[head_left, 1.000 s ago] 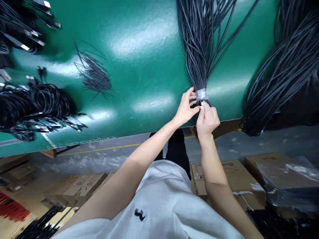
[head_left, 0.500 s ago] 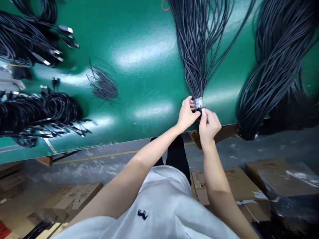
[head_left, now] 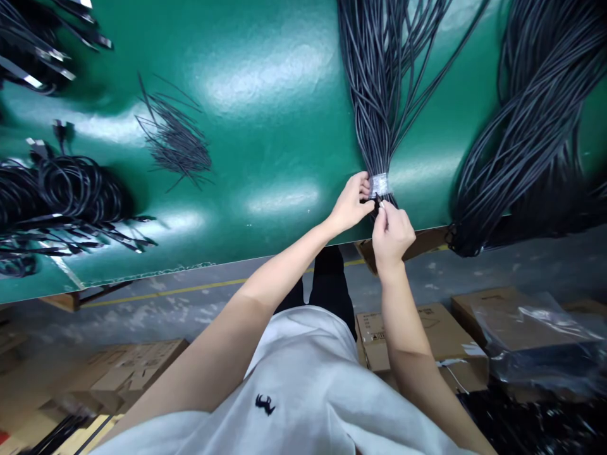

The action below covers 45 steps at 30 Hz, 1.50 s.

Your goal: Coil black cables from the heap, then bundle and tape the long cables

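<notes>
A thick bundle of black cables (head_left: pixel 374 107) runs down the green table to its front edge, bound near the lower end by a band of clear tape (head_left: pixel 380 184). My left hand (head_left: pixel 352 201) curls around the bundle's left side at the tape, its thumb just below the band. Just under the tape, my right hand (head_left: pixel 392 235) pinches a small dark cable end (head_left: pixel 378 200) between thumb and forefinger. The fingers partly hide the lower cable ends.
Loose short black ties or wires (head_left: pixel 177 139) lie left on the green table (head_left: pixel 265 139). Coiled cables (head_left: pixel 76 189) with plugs sit farther left. A second large cable bundle (head_left: pixel 526 139) lies at the right. Cardboard boxes (head_left: pixel 427 328) stand on the floor behind the table edge.
The view has shifted slightly, moving the left-hand items farther left. My right hand has moved slightly left and up against the bundle's end; my left hand stays at the tape.
</notes>
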Each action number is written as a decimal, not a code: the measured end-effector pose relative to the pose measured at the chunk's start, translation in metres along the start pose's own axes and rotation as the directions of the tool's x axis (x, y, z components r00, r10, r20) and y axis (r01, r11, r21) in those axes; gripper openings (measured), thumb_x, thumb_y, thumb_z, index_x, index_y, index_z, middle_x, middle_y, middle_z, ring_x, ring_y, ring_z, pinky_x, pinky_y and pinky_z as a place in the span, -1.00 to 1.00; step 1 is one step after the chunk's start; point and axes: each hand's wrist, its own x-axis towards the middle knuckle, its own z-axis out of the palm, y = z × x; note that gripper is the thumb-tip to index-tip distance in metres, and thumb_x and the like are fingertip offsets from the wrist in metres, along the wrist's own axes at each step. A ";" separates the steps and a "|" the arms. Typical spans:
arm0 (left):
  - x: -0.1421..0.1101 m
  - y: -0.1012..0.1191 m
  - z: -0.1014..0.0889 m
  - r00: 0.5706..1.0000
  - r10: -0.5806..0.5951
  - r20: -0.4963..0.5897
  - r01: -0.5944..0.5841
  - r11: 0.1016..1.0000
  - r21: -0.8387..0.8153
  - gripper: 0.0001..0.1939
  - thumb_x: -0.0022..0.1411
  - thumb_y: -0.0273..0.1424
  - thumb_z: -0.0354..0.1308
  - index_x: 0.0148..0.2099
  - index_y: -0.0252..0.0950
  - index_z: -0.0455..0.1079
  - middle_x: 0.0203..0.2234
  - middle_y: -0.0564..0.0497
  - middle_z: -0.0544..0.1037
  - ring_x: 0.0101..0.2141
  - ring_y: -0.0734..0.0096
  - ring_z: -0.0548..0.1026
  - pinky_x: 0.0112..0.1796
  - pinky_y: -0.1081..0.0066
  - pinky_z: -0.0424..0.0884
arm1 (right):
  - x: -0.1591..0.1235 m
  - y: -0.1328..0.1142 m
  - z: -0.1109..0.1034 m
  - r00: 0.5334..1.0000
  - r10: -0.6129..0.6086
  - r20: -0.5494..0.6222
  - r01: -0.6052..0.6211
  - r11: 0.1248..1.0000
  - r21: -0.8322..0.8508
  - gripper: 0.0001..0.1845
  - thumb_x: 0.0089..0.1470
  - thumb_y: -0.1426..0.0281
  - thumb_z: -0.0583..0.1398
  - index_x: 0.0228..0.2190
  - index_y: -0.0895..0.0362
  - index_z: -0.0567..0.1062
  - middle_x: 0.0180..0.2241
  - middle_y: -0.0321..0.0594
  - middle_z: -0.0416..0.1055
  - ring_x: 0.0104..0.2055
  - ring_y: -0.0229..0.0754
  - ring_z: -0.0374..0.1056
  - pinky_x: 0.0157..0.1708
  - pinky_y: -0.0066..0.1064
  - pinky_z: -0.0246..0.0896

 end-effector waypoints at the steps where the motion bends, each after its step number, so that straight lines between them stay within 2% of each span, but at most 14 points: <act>1: 0.000 -0.001 0.000 1.000 0.000 0.002 0.000 1.000 -0.002 -0.36 -0.02 -0.68 0.11 0.12 -0.19 0.19 -0.11 -0.05 0.35 -0.20 0.41 0.34 -0.14 0.29 0.44 | 0.001 0.000 0.001 1.000 0.002 0.001 -0.002 1.000 -0.009 -0.57 0.35 0.29 -0.03 -0.12 0.24 0.56 -0.34 -0.02 0.52 -0.33 -0.18 0.42 -0.26 -0.38 0.30; 6: 0.000 0.001 0.000 1.000 0.007 0.000 -0.007 1.000 0.007 -0.36 -0.01 -0.67 0.12 0.13 -0.21 0.19 -0.14 -0.05 0.36 -0.19 0.41 0.35 -0.14 0.30 0.44 | 0.006 -0.003 0.006 1.000 -0.005 0.007 0.005 0.999 -0.049 -0.55 0.36 0.28 -0.04 -0.11 0.24 0.57 -0.36 -0.04 0.51 -0.32 -0.18 0.42 -0.26 -0.38 0.29; 11: 0.000 0.003 0.001 1.000 0.000 0.003 0.000 1.000 0.009 -0.35 -0.01 -0.67 0.12 0.14 -0.18 0.18 -0.14 -0.05 0.38 -0.19 0.40 0.37 -0.13 0.28 0.44 | 0.005 -0.002 0.013 0.998 0.053 0.025 -0.051 0.997 -0.064 -0.51 0.37 0.24 -0.06 -0.09 0.25 0.56 -0.36 -0.01 0.48 -0.31 -0.16 0.42 -0.25 -0.35 0.30; 19: -0.001 0.005 0.001 1.000 -0.014 0.011 0.014 1.000 -0.003 -0.37 0.00 -0.65 0.16 0.13 -0.22 0.17 -0.14 -0.03 0.36 -0.19 0.42 0.37 -0.10 0.28 0.43 | 0.004 -0.004 0.027 0.989 0.031 -0.145 -0.050 0.990 -0.132 -0.49 0.37 0.23 -0.07 -0.16 0.25 0.58 -0.41 -0.03 0.47 -0.37 -0.18 0.41 -0.30 -0.38 0.28; 27: 0.000 0.003 -0.002 1.000 -0.004 0.027 0.003 0.999 0.042 -0.43 0.05 -0.60 0.19 0.11 -0.24 0.17 -0.16 -0.02 0.37 -0.23 0.45 0.38 -0.13 0.31 0.42 | 0.004 -0.008 0.037 0.979 0.116 -0.170 -0.127 0.991 -0.054 -0.44 0.37 0.19 -0.10 -0.15 0.26 0.59 -0.39 0.01 0.44 -0.34 -0.12 0.41 -0.29 -0.31 0.29; 31: 0.004 -0.003 -0.005 0.999 0.015 0.035 -0.017 0.998 0.052 -0.48 0.14 -0.40 0.27 0.12 -0.23 0.19 -0.15 -0.04 0.39 -0.14 0.31 0.38 -0.12 0.18 0.43 | 0.018 -0.020 0.039 0.978 0.117 -0.175 -0.126 0.991 -0.038 -0.39 0.39 0.17 -0.15 -0.15 0.24 0.58 -0.38 0.01 0.45 -0.33 -0.12 0.43 -0.28 -0.31 0.29; 33: 0.006 -0.006 -0.008 0.998 0.047 0.049 -0.049 0.998 0.039 -0.59 0.24 -0.19 0.23 0.07 -0.17 0.27 -0.17 -0.06 0.41 -0.07 0.20 0.33 -0.11 0.10 0.42 | 0.030 -0.031 0.037 0.980 0.070 -0.188 -0.072 0.997 -0.006 -0.40 0.39 0.18 -0.16 -0.11 0.23 0.57 -0.33 0.02 0.47 -0.28 -0.12 0.45 -0.24 -0.31 0.30; 35: 0.007 -0.005 -0.009 0.996 0.063 0.065 -0.065 0.997 0.029 -0.64 0.27 -0.10 0.18 0.03 -0.14 0.30 -0.20 -0.07 0.42 -0.07 0.19 0.31 -0.12 0.08 0.41 | 0.039 -0.038 0.031 0.979 0.036 -0.200 -0.031 0.999 0.028 -0.44 0.40 0.19 -0.15 -0.06 0.22 0.55 -0.27 0.02 0.49 -0.21 -0.12 0.46 -0.18 -0.31 0.31; 36: 0.008 -0.004 -0.009 0.996 0.054 0.068 -0.056 0.998 0.030 -0.64 0.27 -0.14 0.20 0.03 -0.15 0.29 -0.21 -0.06 0.41 -0.10 0.22 0.32 -0.13 0.10 0.42 | 0.040 -0.038 0.027 0.979 0.036 -0.200 -0.029 0.999 0.037 -0.46 0.40 0.21 -0.13 -0.06 0.21 0.54 -0.25 0.01 0.49 -0.20 -0.13 0.46 -0.17 -0.31 0.31; 38: 0.007 0.000 -0.006 0.999 0.013 0.051 -0.015 0.999 0.049 -0.57 0.19 -0.35 0.27 0.07 -0.22 0.22 -0.22 -0.04 0.39 -0.19 0.35 0.37 -0.18 0.20 0.44 | 0.036 -0.033 0.018 0.982 0.053 -0.181 -0.048 0.998 0.036 -0.49 0.39 0.23 -0.11 -0.09 0.21 0.55 -0.27 -0.03 0.51 -0.23 -0.15 0.46 -0.20 -0.34 0.32; 40: 0.006 0.005 0.001 1.000 -0.015 0.006 0.015 0.997 0.081 -0.49 0.11 -0.53 0.25 0.08 -0.28 0.18 -0.22 -0.02 0.37 -0.26 0.45 0.38 -0.22 0.32 0.43 | 0.025 -0.023 0.011 0.989 0.061 -0.132 -0.058 0.998 0.028 -0.52 0.38 0.24 -0.08 -0.14 0.21 0.56 -0.31 -0.05 0.52 -0.28 -0.17 0.45 -0.24 -0.37 0.31; 45: 0.009 0.012 0.011 0.998 -0.017 -0.068 0.026 0.990 0.139 -0.57 0.11 -0.60 0.18 0.03 -0.30 0.21 -0.22 -0.02 0.38 -0.32 0.51 0.37 -0.25 0.39 0.38 | 0.005 -0.005 0.006 0.993 0.076 -0.087 -0.072 0.996 0.049 -0.53 0.37 0.25 -0.07 -0.14 0.24 0.55 -0.28 0.00 0.53 -0.27 -0.17 0.45 -0.20 -0.35 0.32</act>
